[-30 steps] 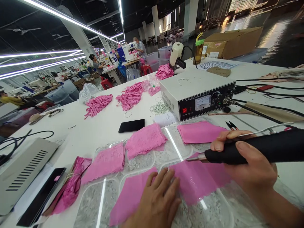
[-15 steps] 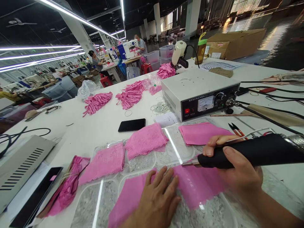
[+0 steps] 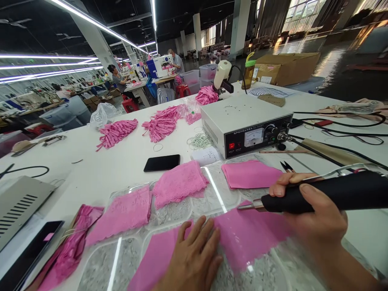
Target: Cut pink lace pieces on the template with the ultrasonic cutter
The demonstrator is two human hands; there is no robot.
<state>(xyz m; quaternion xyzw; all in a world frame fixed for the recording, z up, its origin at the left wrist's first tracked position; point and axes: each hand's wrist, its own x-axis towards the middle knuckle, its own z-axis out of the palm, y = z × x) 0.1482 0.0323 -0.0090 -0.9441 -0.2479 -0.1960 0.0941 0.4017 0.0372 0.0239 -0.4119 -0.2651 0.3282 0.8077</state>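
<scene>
My left hand (image 3: 194, 258) lies flat, fingers spread, pressing a pink fabric piece (image 3: 245, 238) onto a glass plate (image 3: 218, 194) at the table's near edge. My right hand (image 3: 315, 214) is wrapped round the black handle of a handheld welding tool (image 3: 330, 196). Its metal tip (image 3: 247, 207) touches the upper edge of that fabric, just right of my left fingers. A cable joins the tool to the white control box (image 3: 245, 123) behind.
Pink lace pieces (image 3: 178, 182) and a plain pink piece (image 3: 250, 173) lie on the glass. A black phone (image 3: 161, 163), bundles of pink strips (image 3: 117, 131), rubber bands, snips (image 3: 286, 165) and cables cover the white table. A grey box (image 3: 18, 202) sits left. People work at far tables.
The view has swung slightly. My right hand with the tool slid left, then back right a little along the fabric's edge. My left hand stays flat on the fabric.
</scene>
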